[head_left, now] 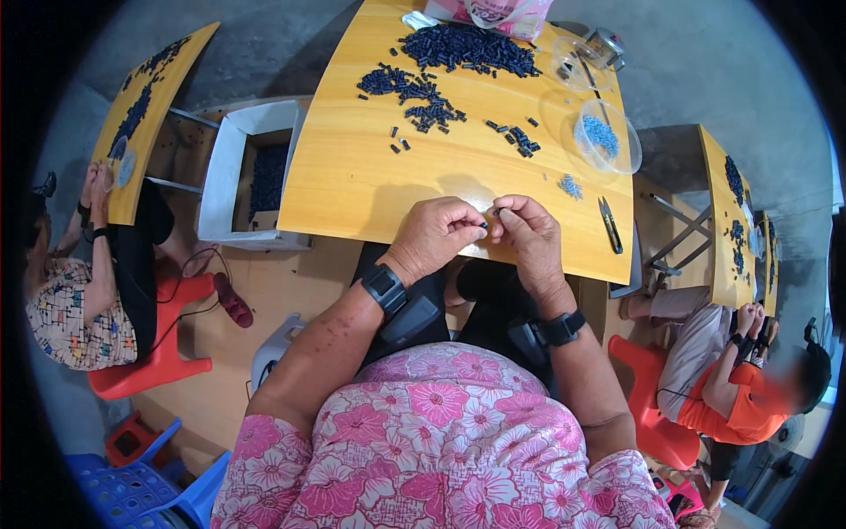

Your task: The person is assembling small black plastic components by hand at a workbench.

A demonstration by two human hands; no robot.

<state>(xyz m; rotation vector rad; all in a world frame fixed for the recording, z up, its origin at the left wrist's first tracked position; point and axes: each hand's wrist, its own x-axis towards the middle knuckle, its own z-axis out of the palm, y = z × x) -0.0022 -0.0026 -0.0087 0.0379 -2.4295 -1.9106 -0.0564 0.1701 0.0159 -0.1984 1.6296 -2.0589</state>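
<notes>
At the near edge of the yellow wooden worktop (352, 185) the two hands meet, fingertips almost touching. The left hand (436, 236) is curled with its fingertips pinched on a small dark piece (486, 226), and the right hand (527, 234) is likewise curled, its thumb and forefinger pinching another small dark piece (497, 212) just beside the first; both pieces are too small to tell their shape. Each wrist wears a black band. Across the far half of the worktop lies a wide scatter of small dark tubes (467, 48), thickest toward the far edge and thinning into loose pieces toward the middle. Near the right edge stands a clear plastic bowl (627, 150) holding small blue parts (601, 135), with a little heap of the same blue parts (570, 186) on the wood just beside it. A pair of small black snips (610, 224) lies close to the near right corner. At the far edge sits a pink bag (498, 13). Left of the worktop, on the floor, an open white box (225, 167) holds more dark pieces. Other people sit on red stools at similar worktops on both sides.
</notes>
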